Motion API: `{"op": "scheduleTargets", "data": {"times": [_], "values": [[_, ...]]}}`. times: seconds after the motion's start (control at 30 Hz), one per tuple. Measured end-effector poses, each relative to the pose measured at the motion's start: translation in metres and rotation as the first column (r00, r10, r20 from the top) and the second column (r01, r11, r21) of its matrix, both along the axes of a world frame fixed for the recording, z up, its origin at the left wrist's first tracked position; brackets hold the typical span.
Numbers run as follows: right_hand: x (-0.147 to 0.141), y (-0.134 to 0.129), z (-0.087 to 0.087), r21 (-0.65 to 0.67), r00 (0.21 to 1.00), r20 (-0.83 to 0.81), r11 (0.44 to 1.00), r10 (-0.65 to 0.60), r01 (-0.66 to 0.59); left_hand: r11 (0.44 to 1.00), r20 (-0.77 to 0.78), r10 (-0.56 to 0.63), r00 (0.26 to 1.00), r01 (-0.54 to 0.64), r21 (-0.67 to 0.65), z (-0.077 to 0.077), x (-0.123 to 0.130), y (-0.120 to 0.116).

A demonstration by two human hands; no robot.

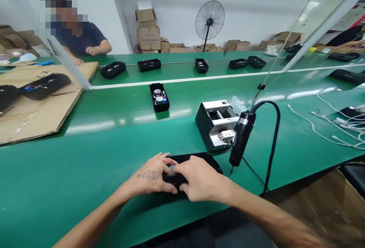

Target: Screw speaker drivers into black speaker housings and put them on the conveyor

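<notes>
A black speaker housing (209, 159) lies lengthwise on the green bench in front of me, largely covered by both hands. My left hand (154, 174) is wrapped round its left end, thumb at the near side and fingers over the far side. Curled over the middle is my right hand (201, 179), its fingertips reaching inside near a small bluish part and a red wire. What those fingertips pinch is hidden. Just right of the housing hangs a black electric screwdriver (242, 135), its bit pointing down, touched by neither hand.
Behind the housing stands a metal-and-black screw feeder (212, 126). Another open housing with round speakers (159, 97) sits farther back. Several more lie along the far belt. White cables (336, 122) spread at right, cardboard (42, 107) at left. A person (82, 37) works across the bench.
</notes>
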State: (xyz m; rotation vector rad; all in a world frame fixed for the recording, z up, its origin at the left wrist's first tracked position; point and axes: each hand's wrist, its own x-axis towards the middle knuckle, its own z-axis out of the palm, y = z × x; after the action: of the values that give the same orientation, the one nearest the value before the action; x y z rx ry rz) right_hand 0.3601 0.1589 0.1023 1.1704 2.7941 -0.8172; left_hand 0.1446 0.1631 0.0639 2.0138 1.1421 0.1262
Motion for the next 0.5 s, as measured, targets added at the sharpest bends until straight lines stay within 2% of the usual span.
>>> {"op": "scheduleTargets", "data": {"times": [0.1,0.23,0.37,0.5], "values": [[-0.004,0.026,0.007,-0.149,1.0,0.0,0.989,-0.025,0.024,0.998,0.03,-0.003,1.0,0.004,-0.058,0.007,-0.001,0.021],[-0.003,0.04,0.005,-0.252,0.999,-0.034,0.967,-0.026,0.017,0.994,0.086,-0.016,0.996,0.025,-0.11,0.004,-0.002,0.029],[-0.003,0.036,0.005,-0.25,1.0,-0.013,0.968,-0.024,0.02,0.988,0.107,0.015,0.994,0.002,-0.157,0.003,-0.002,0.027],[-0.005,0.03,0.006,-0.159,0.999,0.033,0.987,-0.015,0.02,0.982,0.118,0.046,0.992,-0.023,-0.189,0.005,-0.001,0.027]]}}
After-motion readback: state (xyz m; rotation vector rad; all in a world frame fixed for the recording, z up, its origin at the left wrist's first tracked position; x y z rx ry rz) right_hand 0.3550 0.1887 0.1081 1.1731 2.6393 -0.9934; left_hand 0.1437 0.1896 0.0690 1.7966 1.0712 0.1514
